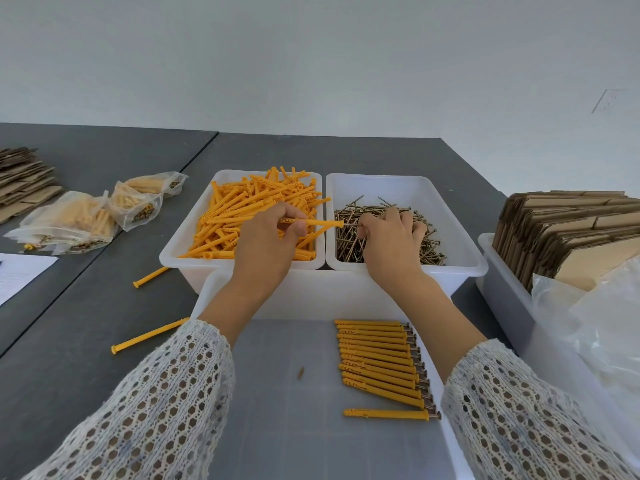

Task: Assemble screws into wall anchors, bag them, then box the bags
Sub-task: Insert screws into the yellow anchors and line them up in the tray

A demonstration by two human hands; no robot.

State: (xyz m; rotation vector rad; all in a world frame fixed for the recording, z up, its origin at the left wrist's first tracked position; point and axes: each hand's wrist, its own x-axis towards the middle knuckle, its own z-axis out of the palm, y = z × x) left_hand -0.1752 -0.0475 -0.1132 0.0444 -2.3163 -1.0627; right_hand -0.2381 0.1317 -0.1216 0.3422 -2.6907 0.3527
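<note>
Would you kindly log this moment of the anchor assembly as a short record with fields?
left hand: left hand holds one orange anchor above the anchor bin
right hand: right hand reaches into the screw bin, fingers among the screws; grip unclear
finished: row of assembled anchors in the near tray
strays: two loose anchors on the table
bagged: filled bags far left
boxes: flat cardboard at right

Matt orange plastic anchors (258,206); dull metal screws (388,237).
</note>
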